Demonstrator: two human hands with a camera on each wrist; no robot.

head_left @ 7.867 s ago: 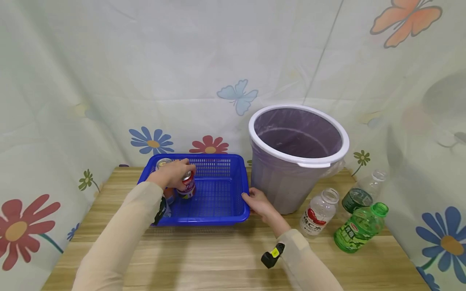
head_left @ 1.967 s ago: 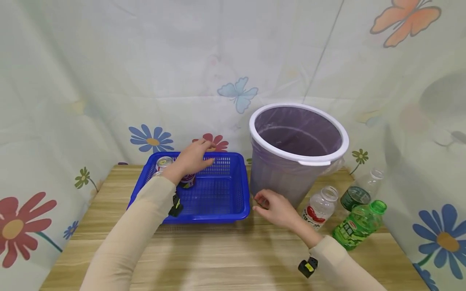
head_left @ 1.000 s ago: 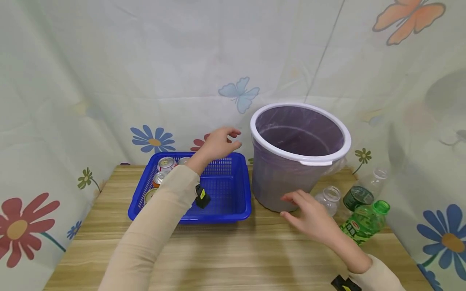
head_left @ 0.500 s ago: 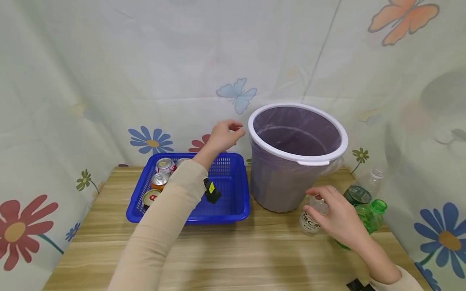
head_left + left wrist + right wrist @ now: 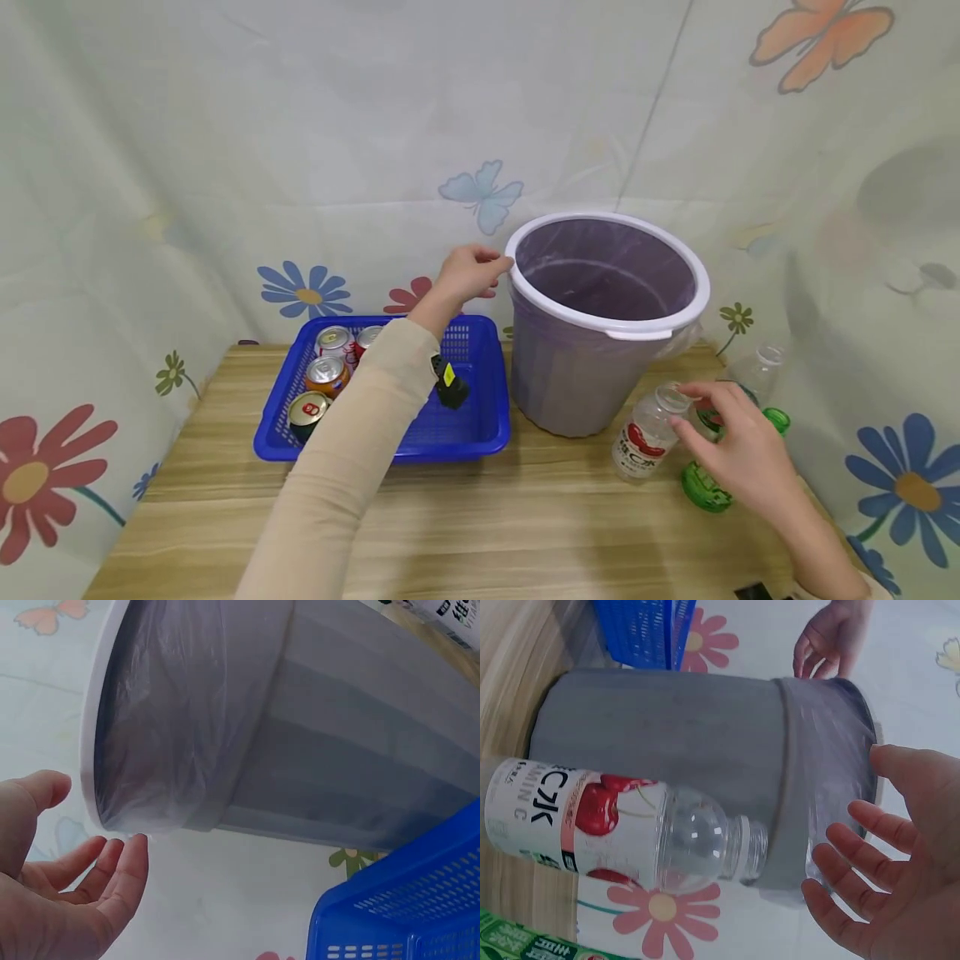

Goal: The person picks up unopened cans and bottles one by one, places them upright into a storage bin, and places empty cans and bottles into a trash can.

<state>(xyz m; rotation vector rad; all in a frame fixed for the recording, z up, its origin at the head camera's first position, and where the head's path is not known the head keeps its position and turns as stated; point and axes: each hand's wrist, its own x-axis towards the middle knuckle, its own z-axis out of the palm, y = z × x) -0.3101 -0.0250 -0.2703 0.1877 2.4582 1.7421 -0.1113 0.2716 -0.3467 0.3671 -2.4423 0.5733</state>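
My left hand (image 5: 471,275) is at the left side of the white rim of a grey trash can (image 5: 562,375) lined with a plastic bag. In the left wrist view its thumb and fingers (image 5: 124,881) are spread around the rim without gripping it. My right hand (image 5: 750,450) hovers beside the neck of a clear plastic bottle (image 5: 643,443) with a cherry label. Spread fingers and a gap from that bottle show in the right wrist view. A green plastic bottle (image 5: 705,487) and another clear bottle (image 5: 761,371) stand behind the right hand, partly hidden.
A blue plastic basket (image 5: 450,454) stands left of the trash can. Several drink cans are in its left part, including an orange can (image 5: 327,377) and a dark can (image 5: 307,414); my left sleeve covers some of it. A flowered curtain (image 5: 360,167) hangs behind the wooden table (image 5: 495,533).
My left hand has let go of a can in the basket and moved right to the trash can's rim. My right hand has left the basket's edge and moved right to the bottles.
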